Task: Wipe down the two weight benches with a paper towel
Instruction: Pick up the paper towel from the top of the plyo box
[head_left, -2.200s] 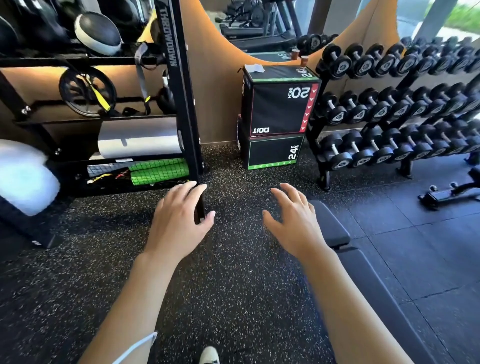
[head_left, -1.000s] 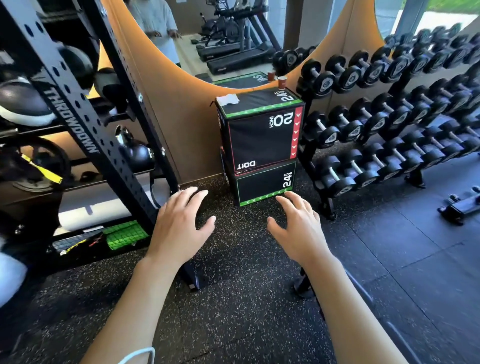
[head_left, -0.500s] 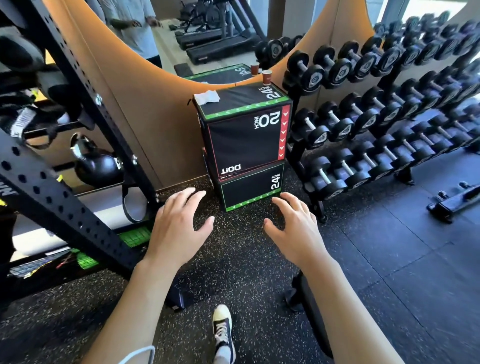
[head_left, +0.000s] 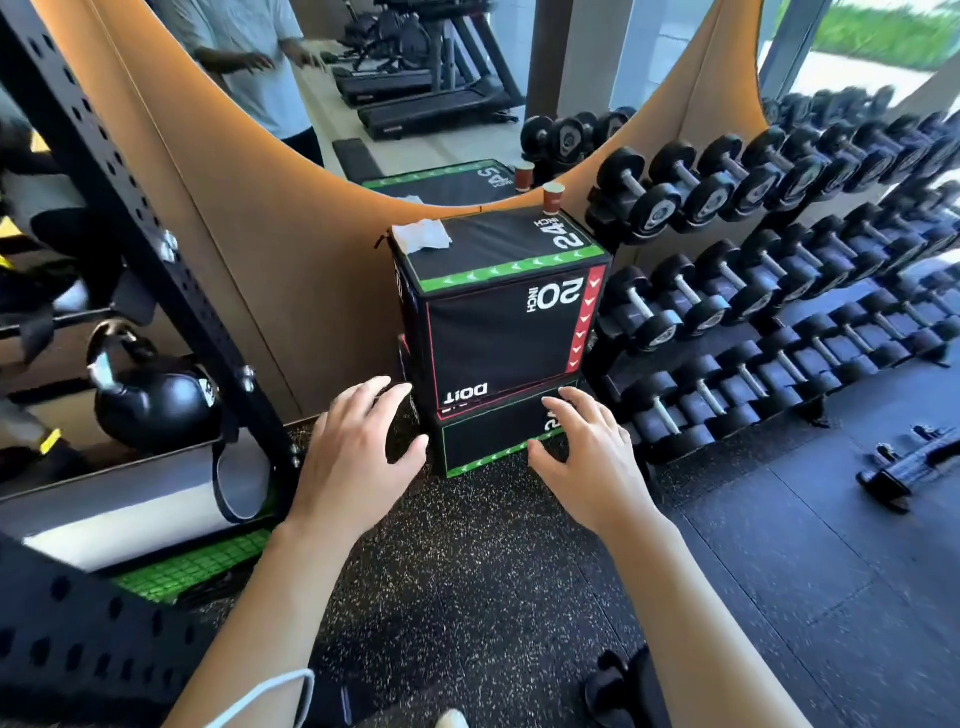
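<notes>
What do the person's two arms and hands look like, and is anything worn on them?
Both forearms are bare: no sleeves reach into the picture. The left hand and right hand wear no gloves, and no rings or watch show on them. The fingers have short, plain nails. A thin white cord loops across the left forearm near the bottom edge; what it belongs to cannot be told.

- I see a white paper towel (head_left: 422, 235) on a black plyo box (head_left: 501, 332) trimmed in green and red.
- Black floor (head_left: 467, 571) flecked with pale specks.
- Tan wall panel (head_left: 291, 249).
- Black dumbbells (head_left: 727, 322).
- Brown paper cup (head_left: 554, 198).
</notes>
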